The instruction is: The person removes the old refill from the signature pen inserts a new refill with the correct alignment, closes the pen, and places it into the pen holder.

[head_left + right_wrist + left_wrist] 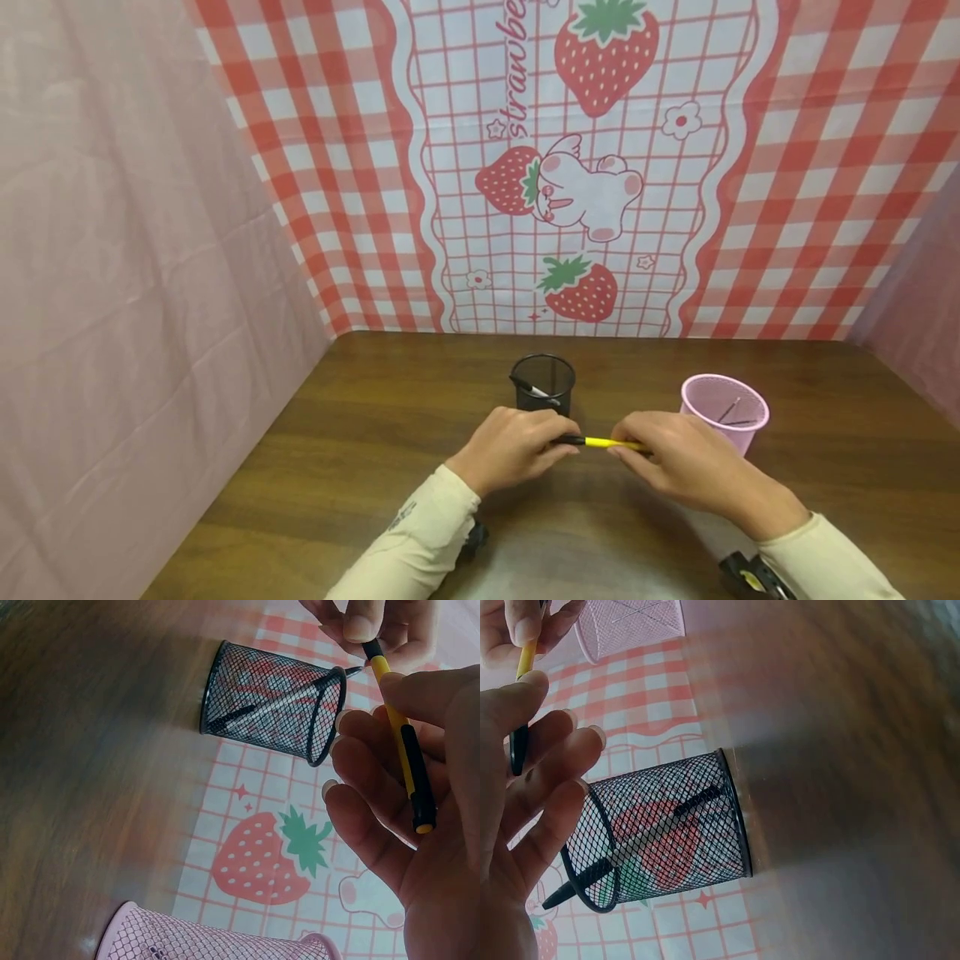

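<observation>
Left of my left hand (513, 450), the table (315, 467) runs broadly to its edge; just beyond stand 1 black mesh cup (660, 832) and 1 pink mesh cup (744, 435). My left hand and right hand (686, 462) pinch 1 pen (597, 442), raised above the table: slim, yellow, with black sections.

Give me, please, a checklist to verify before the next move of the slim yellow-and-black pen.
1. Slim yellow-and-black pen held by left hand and right hand: ok.
2. One hand free: not ok; both pinch this pen.
3. Round black wire-mesh cup upright: ok.
4. That cup empty: not ok; a black-and-white pen leans inside.
5. Round pink mesh cup upright: ok.
6. Thin items in the pink cup identified: cannot tell, too small.
</observation>
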Demonstrator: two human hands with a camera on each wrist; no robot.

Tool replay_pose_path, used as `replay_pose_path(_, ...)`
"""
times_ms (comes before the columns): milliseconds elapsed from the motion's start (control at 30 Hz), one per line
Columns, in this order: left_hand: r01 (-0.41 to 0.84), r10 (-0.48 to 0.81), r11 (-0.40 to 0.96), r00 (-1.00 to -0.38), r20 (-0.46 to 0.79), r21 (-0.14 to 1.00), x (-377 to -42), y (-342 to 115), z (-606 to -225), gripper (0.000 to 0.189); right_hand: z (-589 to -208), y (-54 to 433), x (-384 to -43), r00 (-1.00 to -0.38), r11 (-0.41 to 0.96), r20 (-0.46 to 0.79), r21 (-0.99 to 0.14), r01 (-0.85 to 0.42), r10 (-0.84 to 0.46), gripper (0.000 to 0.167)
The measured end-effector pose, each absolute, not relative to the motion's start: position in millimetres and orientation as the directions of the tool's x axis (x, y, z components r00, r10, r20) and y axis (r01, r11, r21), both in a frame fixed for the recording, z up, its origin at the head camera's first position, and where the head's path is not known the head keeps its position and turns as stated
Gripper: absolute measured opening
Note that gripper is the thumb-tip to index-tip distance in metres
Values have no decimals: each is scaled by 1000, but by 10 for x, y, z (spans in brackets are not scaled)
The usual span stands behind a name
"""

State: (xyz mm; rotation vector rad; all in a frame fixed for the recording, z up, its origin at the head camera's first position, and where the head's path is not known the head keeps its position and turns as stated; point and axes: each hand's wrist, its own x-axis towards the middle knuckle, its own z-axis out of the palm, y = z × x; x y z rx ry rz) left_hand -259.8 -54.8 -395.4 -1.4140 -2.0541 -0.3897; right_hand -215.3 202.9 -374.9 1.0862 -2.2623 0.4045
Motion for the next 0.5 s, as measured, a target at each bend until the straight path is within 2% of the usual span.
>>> replay_pose_path(500, 917, 753, 387, -253, 608, -97, -2602, -543, -3955, 15, -3745, 2041, -2151, -505, 627, 618, -25, -779, -602, 21)
